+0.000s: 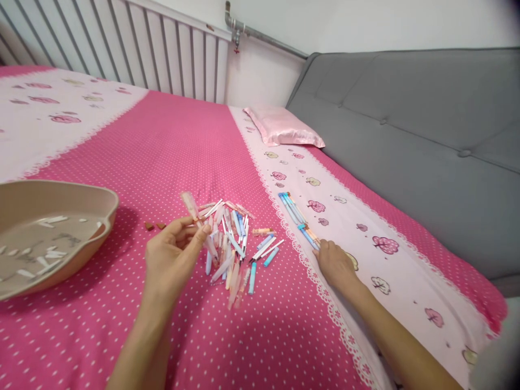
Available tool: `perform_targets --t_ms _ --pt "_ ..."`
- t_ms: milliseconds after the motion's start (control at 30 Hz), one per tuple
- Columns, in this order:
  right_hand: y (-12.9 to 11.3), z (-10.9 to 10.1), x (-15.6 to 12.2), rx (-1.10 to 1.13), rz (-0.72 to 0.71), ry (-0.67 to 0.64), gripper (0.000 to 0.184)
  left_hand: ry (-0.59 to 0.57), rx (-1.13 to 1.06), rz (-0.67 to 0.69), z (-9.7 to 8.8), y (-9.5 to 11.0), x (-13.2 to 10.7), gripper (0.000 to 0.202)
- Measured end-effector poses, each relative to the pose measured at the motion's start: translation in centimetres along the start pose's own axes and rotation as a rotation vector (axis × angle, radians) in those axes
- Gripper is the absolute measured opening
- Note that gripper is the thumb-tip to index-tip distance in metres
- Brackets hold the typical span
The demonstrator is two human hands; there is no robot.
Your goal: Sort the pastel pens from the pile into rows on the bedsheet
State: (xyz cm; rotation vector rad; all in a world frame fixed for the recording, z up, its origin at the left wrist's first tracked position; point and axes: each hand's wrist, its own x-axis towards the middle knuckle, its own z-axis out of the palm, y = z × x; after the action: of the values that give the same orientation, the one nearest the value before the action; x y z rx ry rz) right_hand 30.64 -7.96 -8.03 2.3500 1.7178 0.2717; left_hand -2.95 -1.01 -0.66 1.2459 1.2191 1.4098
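1. Two hands are working over the bed (244, 346). The left hand (173, 249) is pinching a pink translucent pen piece (188, 203) between thumb and fingers, tilted above the heap's left side.
2. The right hand (335, 264) is resting its fingers at the near end of the blue and peach pens (289, 207); gripping or only pressing, cannot tell.
3. Pens are lying side by side on the pale band, right of the loose heap of pen parts (231, 238).
4. The beige basin (87, 197) is sitting at far left, holding white bits (57, 219).
5. Technique, judged: a light pinch is sparing the thin piece. Steadying fingers are best pressing evenly, since round barrels are likely rolling on soft cloth. A lifted wrist is avoiding dragging neighbours from the heap.
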Motion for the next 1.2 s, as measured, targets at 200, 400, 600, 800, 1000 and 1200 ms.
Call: perform_targets --t_ms 200,400,600,800,1000,1200 --pt "-0.1 0.0 0.5 0.035 0.051 0.038 0.039 -0.007 -0.019 0.004 0.0 0.0 0.0 0.041" --pt "-0.7 0.2 1.4 0.071 0.044 0.017 0.031 -0.005 -0.009 0.006 -0.1 -0.1 0.0 0.039" --pt "-1.0 0.0 1.6 0.104 0.059 -0.015 0.027 -0.013 -0.017 0.004 -0.1 0.0 0.0 0.038" --pt "-1.1 -0.7 0.9 0.119 0.081 0.023 0.029 -0.059 -0.022 0.0 0.2 -0.1 0.0 0.036" --pt "-3.1 -3.7 -1.5 0.202 -0.069 0.137 0.03 -0.359 0.138 0.087 1.0 0.2 -1.2 0.03" --pt "-6.4 -7.1 -4.0 0.313 -0.372 0.436 0.039 -0.553 0.2 0.145 1.8 1.0 -2.6 0.033"
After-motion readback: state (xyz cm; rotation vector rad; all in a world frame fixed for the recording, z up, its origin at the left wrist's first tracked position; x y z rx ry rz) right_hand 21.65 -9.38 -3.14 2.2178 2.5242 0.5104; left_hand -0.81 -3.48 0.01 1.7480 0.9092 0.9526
